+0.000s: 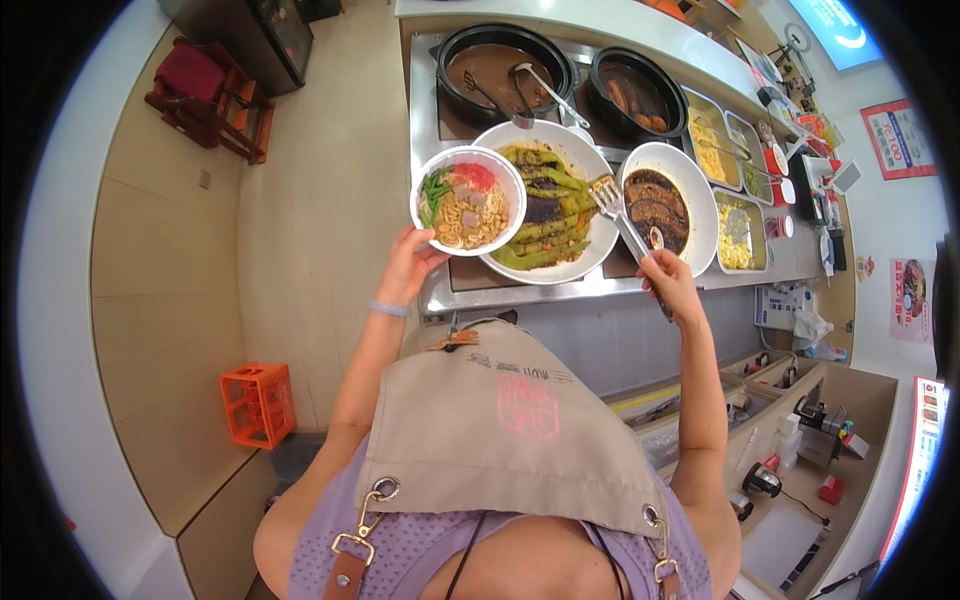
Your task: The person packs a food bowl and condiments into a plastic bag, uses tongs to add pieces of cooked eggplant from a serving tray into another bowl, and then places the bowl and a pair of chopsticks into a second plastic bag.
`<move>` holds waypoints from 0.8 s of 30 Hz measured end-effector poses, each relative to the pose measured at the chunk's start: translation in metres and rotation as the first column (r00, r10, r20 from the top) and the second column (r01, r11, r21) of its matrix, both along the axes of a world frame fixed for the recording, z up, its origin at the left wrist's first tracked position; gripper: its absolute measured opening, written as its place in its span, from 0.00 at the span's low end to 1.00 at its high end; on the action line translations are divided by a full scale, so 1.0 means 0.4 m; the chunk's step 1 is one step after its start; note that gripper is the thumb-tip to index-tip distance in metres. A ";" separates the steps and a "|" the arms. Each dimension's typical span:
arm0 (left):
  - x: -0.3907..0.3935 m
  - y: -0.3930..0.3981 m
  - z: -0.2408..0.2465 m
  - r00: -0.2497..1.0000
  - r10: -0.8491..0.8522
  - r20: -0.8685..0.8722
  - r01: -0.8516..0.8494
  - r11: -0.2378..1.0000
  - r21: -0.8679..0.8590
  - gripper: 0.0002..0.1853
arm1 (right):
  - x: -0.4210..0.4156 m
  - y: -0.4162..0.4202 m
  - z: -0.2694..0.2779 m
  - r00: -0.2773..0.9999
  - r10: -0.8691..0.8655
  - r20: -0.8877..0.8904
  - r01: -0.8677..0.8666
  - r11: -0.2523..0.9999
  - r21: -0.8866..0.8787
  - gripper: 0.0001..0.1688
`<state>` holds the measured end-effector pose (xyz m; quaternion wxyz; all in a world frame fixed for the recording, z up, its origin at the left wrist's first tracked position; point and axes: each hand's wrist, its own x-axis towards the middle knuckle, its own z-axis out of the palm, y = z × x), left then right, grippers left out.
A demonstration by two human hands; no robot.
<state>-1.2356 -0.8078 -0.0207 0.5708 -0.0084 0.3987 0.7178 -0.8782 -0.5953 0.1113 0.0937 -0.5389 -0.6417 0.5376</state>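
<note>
My left hand (412,262) holds a white bowl (469,201) of noodles topped with chopped greens, a red topping, meat cubes and what look like peanuts or beans. The bowl is over the left edge of a large white dish (577,262) of long green peppers (551,251). In my right hand (670,281) are metal serving tongs (634,238), with a browned piece of food (600,184) at their slotted tips. The tips are between the pepper dish and a white dish (703,217) of dark sauce with browned slices (654,206).
Behind the dishes stand two black pots (566,64) (679,94) of brown broth; tongs and a ladle (551,91) rest in the larger. Metal trays (765,259) of toppings are at the right. An orange crate (259,405) and a wooden chair (217,105) stand on the floor at left.
</note>
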 end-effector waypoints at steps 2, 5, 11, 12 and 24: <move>-0.002 0.004 -0.007 1.000 0.004 0.016 -0.004 1.000 -0.013 0.23 | -0.031 0.001 0.046 0.999 0.039 0.003 -0.039 0.999 -0.018 0.15; -0.001 0.012 -0.014 1.000 -0.014 0.023 0.015 0.999 -0.028 0.23 | -0.089 0.011 0.109 0.987 0.157 0.031 -0.157 0.988 -0.003 0.15; 0.013 0.026 0.003 0.998 -0.051 0.031 0.051 0.999 0.005 0.24 | -0.248 0.035 0.178 0.863 0.467 0.191 -0.481 0.876 0.031 0.14; 0.014 0.027 0.004 0.998 -0.057 0.031 0.057 0.998 0.013 0.24 | -0.270 0.044 0.168 0.826 0.525 0.202 -0.550 0.830 0.094 0.16; 0.024 0.018 0.016 0.999 -0.022 0.041 0.021 0.999 0.024 0.24 | -0.368 -0.036 0.237 0.667 0.361 0.651 -0.744 0.361 0.562 0.15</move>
